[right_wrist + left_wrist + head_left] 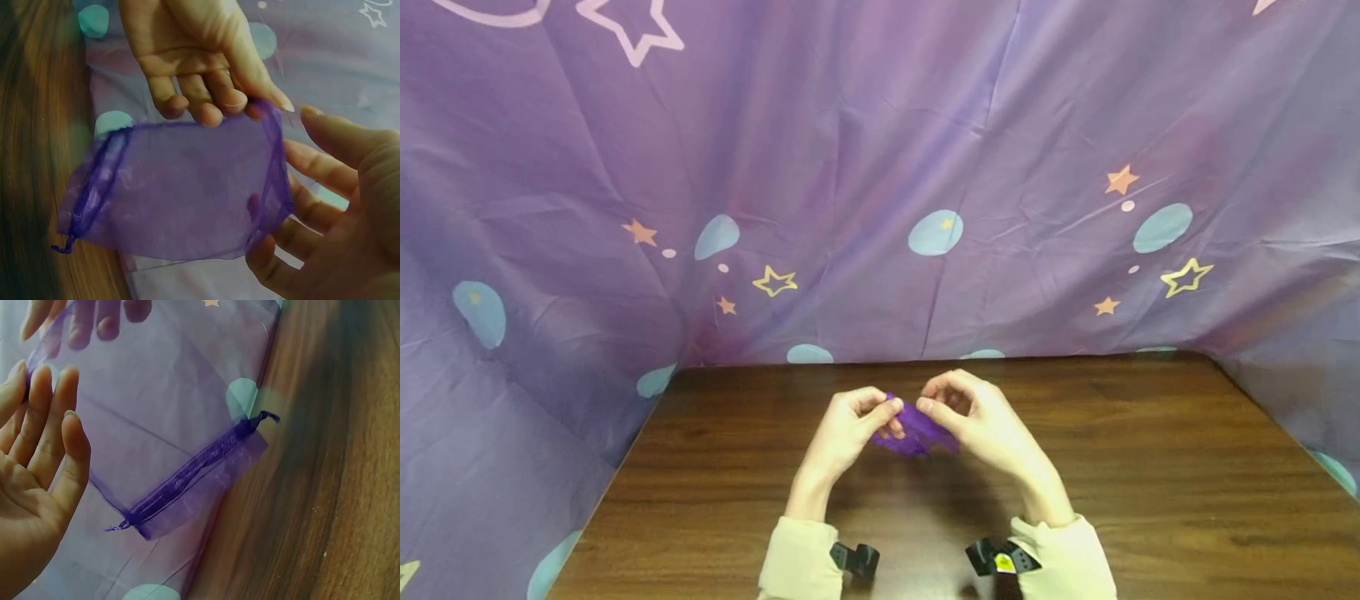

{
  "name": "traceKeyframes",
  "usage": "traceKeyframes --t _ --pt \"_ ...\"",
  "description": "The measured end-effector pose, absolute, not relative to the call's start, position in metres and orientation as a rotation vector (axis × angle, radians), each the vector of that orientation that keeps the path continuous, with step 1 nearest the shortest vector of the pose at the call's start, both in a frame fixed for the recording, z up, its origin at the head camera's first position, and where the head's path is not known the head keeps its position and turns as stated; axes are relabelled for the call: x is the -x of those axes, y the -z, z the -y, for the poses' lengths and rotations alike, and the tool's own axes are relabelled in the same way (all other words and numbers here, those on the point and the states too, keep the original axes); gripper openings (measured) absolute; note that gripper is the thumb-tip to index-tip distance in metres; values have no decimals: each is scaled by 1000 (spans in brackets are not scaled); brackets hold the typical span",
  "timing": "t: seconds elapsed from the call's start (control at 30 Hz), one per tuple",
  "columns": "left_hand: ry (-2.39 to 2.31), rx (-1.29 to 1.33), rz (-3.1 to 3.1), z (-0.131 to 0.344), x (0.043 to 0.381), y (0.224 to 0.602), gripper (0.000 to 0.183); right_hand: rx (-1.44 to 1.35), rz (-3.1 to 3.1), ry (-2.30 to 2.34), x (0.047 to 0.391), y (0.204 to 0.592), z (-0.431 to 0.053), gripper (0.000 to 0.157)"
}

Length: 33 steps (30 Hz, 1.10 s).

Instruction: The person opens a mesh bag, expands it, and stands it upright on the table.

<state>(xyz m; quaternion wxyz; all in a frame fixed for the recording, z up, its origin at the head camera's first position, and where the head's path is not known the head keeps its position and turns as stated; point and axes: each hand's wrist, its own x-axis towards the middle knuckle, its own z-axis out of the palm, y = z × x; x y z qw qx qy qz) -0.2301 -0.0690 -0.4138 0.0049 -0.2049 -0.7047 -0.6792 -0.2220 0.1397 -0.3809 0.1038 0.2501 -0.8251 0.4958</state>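
A sheer purple drawstring pouch (187, 187) hangs spread out between both hands above the table. My left hand (848, 429) pinches one corner of its closed end between thumb and index finger, the other fingers loosely bent. Beside that end is my right hand (988, 421); its fingers (315, 206) touch the pouch's edge from behind, while the thumb stands apart from them. In the left wrist view the gathered mouth (194, 472) points away from the hands, with a knotted cord end (269, 416) on either side.
Below the hands lies a dark brown wood-grain table (737, 492). Purple cloth (850, 167) printed with stars and blue blobs hangs behind it and along its sides. Both pale sleeves carry black wrist mounts (855, 560) at the cuffs.
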Motion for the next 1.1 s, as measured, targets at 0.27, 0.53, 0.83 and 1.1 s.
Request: traceKeyframes --t 0.27,0.53,0.83,1.1 --pt "2192 656 2206 64 229 412 21 -965 2492 -1439 221 383 -129 7" --pt "2132 620 2206 61 230 413 23 -1037 2431 -1503 219 383 -122 5" --pt "2184 762 2141 59 228 412 27 -916 2373 -1670 218 380 -117 9" --pt "2027 752 2243 59 225 405 21 -766 2376 -1712 213 372 -115 9"
